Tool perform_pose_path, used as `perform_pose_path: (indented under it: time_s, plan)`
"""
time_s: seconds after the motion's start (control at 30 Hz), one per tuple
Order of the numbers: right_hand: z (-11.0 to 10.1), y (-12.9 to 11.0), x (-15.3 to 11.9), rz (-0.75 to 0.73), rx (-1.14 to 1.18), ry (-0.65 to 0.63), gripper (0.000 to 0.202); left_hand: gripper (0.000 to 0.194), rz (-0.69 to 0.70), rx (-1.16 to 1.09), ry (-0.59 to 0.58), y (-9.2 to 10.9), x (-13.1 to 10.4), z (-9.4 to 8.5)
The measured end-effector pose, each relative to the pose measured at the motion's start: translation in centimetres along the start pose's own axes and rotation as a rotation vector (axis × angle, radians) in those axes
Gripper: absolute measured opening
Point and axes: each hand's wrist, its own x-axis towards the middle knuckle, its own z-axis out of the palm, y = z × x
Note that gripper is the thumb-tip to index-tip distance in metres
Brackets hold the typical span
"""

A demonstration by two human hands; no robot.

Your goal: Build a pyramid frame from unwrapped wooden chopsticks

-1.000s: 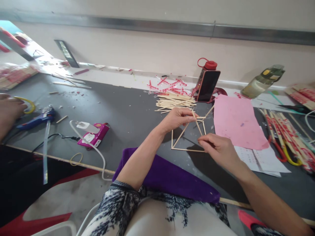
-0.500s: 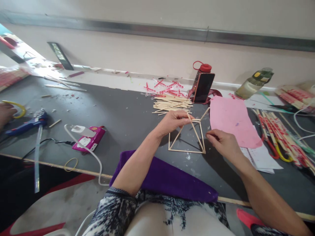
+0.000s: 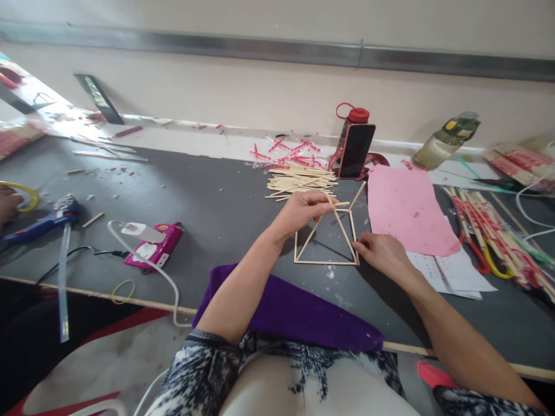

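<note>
A frame of thin wooden sticks (image 3: 326,263) stands on the dark grey table, with slanting sticks rising from its square base. My left hand (image 3: 306,212) pinches sticks at the frame's upper left part. Thumb and fingertips of my right hand (image 3: 377,251) are pressed together at the frame's right side, touching or very near the upright above the front right corner; whether they hold anything is too small to tell. Behind my left hand lies a pile of loose sticks (image 3: 299,181).
Nearby are a purple cloth (image 3: 286,312), pink sheet (image 3: 410,211), papers (image 3: 459,277), phone (image 3: 356,151), red-capped bottle (image 3: 359,115), magenta power bank (image 3: 160,245) and blue glue gun (image 3: 52,219). Another person's hand (image 3: 7,203) holds a yellow ring-shaped handle at far left.
My right hand has moved left, up to the frame's right side. My left hand keeps its grip at the frame's top. The whole view has shifted slightly.
</note>
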Motion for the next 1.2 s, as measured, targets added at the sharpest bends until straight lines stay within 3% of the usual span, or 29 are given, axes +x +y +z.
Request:
perform_pose_path:
  time_s: [0.37,0.6,0.83,1.2]
  plan:
    - [0.5,0.8,0.3,-0.018,0.071,0.066,0.032,0.019,-0.019,0.066,0.045,0.5,0.5,0.5]
    - [-0.3,1.2,-0.7,-0.024,0.333,0.226,0.029,0.022,-0.031,0.012,0.108,0.7,0.8,-0.2]
    - [-0.8,0.9,-1.6,-0.036,0.512,0.317,0.025,0.021,-0.009,-0.012,0.064,0.6,1.1,-0.2]
    - [-0.4,0.2,-1.2,-0.133,0.516,0.301,0.025,0.024,-0.052,0.013,0.037,0.0,0.6,-0.6]
